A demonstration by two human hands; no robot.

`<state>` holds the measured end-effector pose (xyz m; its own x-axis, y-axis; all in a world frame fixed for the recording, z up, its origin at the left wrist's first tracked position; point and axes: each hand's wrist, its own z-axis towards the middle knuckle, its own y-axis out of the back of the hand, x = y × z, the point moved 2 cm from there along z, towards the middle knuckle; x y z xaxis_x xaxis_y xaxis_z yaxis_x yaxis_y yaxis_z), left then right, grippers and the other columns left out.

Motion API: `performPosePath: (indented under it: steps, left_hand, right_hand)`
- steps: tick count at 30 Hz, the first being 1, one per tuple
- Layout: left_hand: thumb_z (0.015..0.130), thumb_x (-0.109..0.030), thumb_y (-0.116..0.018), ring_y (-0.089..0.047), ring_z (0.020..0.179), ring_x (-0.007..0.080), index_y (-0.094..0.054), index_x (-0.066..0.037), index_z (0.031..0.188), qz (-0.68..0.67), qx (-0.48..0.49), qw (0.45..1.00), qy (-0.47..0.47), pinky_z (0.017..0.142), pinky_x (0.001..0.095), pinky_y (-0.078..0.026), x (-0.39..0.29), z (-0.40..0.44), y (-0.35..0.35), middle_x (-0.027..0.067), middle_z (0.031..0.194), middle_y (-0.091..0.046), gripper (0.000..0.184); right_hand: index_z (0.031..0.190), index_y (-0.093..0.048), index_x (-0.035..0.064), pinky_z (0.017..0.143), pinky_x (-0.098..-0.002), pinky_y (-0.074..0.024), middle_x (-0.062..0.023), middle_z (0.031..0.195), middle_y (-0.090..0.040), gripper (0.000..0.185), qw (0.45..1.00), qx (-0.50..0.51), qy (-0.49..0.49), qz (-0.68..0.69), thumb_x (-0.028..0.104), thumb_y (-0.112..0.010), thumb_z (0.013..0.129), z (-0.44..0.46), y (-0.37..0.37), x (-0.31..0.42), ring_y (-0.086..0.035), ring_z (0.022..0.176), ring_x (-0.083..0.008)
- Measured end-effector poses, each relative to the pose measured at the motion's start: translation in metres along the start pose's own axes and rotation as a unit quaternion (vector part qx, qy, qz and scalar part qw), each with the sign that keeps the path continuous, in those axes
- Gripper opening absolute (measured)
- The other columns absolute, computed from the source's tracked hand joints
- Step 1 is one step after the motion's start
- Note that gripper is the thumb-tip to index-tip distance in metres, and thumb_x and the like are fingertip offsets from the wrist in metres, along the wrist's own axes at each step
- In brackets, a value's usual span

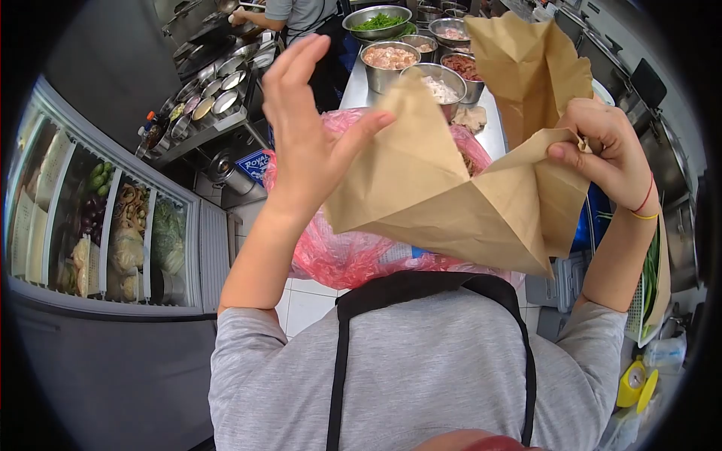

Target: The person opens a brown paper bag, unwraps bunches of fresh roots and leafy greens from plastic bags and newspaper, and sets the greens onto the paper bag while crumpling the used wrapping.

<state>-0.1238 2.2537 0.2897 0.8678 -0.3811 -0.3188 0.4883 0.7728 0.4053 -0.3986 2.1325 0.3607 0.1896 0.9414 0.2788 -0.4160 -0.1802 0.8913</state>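
My right hand (605, 150) pinches the edge of a creased brown paper bag (451, 214) between thumb and fingers. The bag is partly unfolded, held up in front of my chest, with one tall flap (526, 64) rising at the back. My left hand (308, 124) is raised at the bag's left side, its fingers up and its thumb stretched apart. That thumb overlaps the paper's edge; whether it touches, I cannot tell. Below and behind the paper lies a pink plastic bag (338, 244), with contents mostly hidden.
Metal bowls of raw meat (387, 59) and a bowl of chopped greens (377, 24) stand on the counter ahead. A glass-topped fridge (113, 225) holds vegetables at left. Another person (304, 19) works by the stove. A yellow scale (633, 383) sits at lower right.
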Motion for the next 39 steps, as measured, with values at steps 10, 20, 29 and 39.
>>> performPosePath:
  steps: [10,20,29,39]
  left_hand:
    - [0.077,-0.024,-0.068,-0.06,0.083,0.0248,-0.054,-0.004,0.111,-0.2,0.363,0.895,0.166,0.077,0.0331,-0.046,-0.008,-0.03,-0.034,0.0136,0.091,-0.062,0.042]
    - [0.079,0.002,-0.063,-0.06,0.08,0.0141,-0.064,0.0,0.094,0.136,-0.165,0.955,-0.207,0.071,0.0248,-0.047,-0.011,0.065,0.056,0.007,0.089,-0.064,0.016]
    - [0.063,0.0,-0.064,-0.055,0.075,0.0197,-0.068,-0.006,0.088,0.236,0.047,0.955,-0.173,0.064,0.0311,-0.044,-0.045,-0.047,0.077,0.0051,0.083,-0.06,0.026]
    - [0.069,-0.009,-0.067,-0.054,0.09,0.0273,-0.062,-0.008,0.092,0.046,0.418,0.88,0.221,0.073,0.0342,-0.046,-0.015,-0.183,0.011,0.0071,0.09,-0.056,0.024]
  right_hand:
    - [0.071,-0.048,-0.0009,0.057,-0.0261,-0.0326,-0.0037,0.064,-0.042,0.022,0.997,-0.064,0.016,0.037,0.01,-0.067,0.075,0.002,0.015,0.001,-0.038,0.062,-0.0136]
    - [0.088,-0.056,0.0037,0.056,-0.0194,-0.0366,0.005,0.069,-0.053,0.016,0.901,-0.361,0.231,-0.067,0.011,-0.068,0.08,0.063,0.039,0.004,-0.047,0.066,-0.0027]
    - [0.077,-0.058,0.005,0.067,-0.0319,-0.0422,-0.0073,0.079,-0.056,0.024,0.9,-0.388,0.187,-0.073,-0.003,-0.066,0.056,0.035,-0.081,-0.026,-0.051,0.075,-0.0244]
    - [0.085,-0.053,0.0051,0.083,-0.0315,-0.0404,-0.0091,0.097,-0.051,0.025,0.979,-0.143,-0.049,0.133,-0.001,-0.065,0.064,-0.007,-0.265,-0.096,-0.05,0.095,-0.0261]
